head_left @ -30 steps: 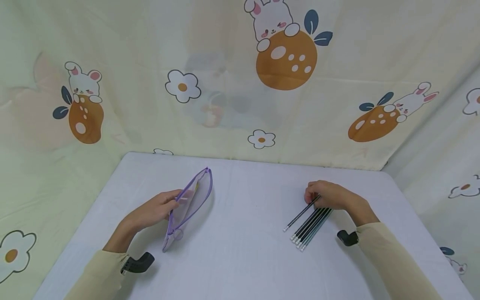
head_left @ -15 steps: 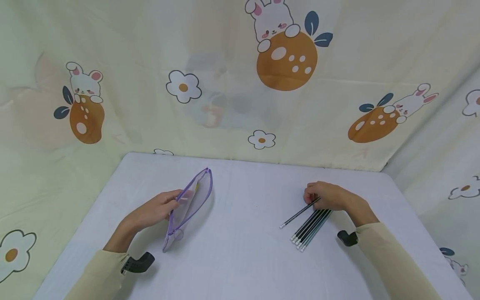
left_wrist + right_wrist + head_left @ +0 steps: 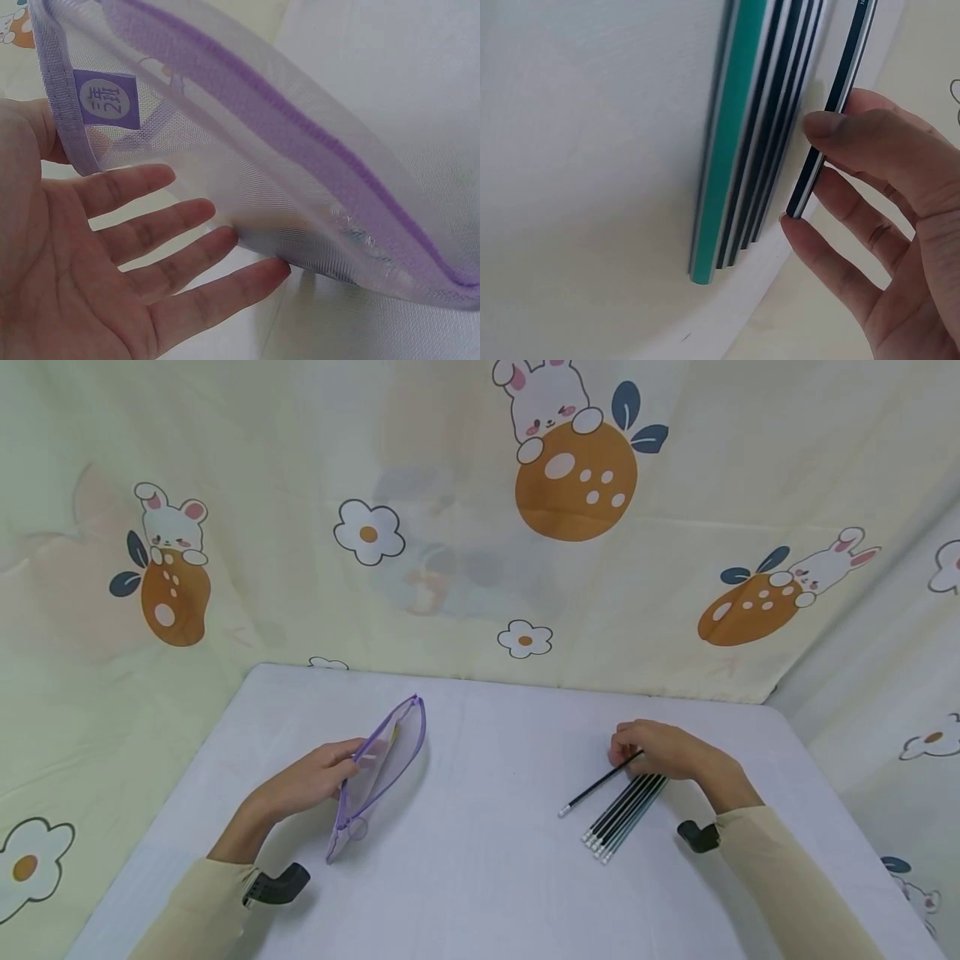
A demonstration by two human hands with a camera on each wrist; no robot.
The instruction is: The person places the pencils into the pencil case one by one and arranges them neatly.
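On the left side of the table, my left hand (image 3: 315, 778) holds a see-through mesh pouch (image 3: 247, 172) with purple edging by its near side. The pouch stands tilted with its mouth spread, and the thumb is partly hidden by the rim. Something yellow shows dimly through the mesh. At the right, my right hand (image 3: 900, 195) pinches one dark striped pencil (image 3: 829, 112) between thumb and fingers, its white eraser end pointing toward the table's middle. Beside it lies a row of several pencils (image 3: 626, 818), dark ones and a green one (image 3: 735, 142), partly covered by that hand.
A white-covered table (image 3: 480, 860) spreads under both hands. Behind it hangs a cream curtain (image 3: 450, 460) printed with rabbits and flowers. A black strap-like device (image 3: 277, 885) sits at the left cuff and another (image 3: 697, 837) at the right.
The pinched pencil's eraser end has swung left and slightly up, away from the row. My left hand and the pouch have stayed put.
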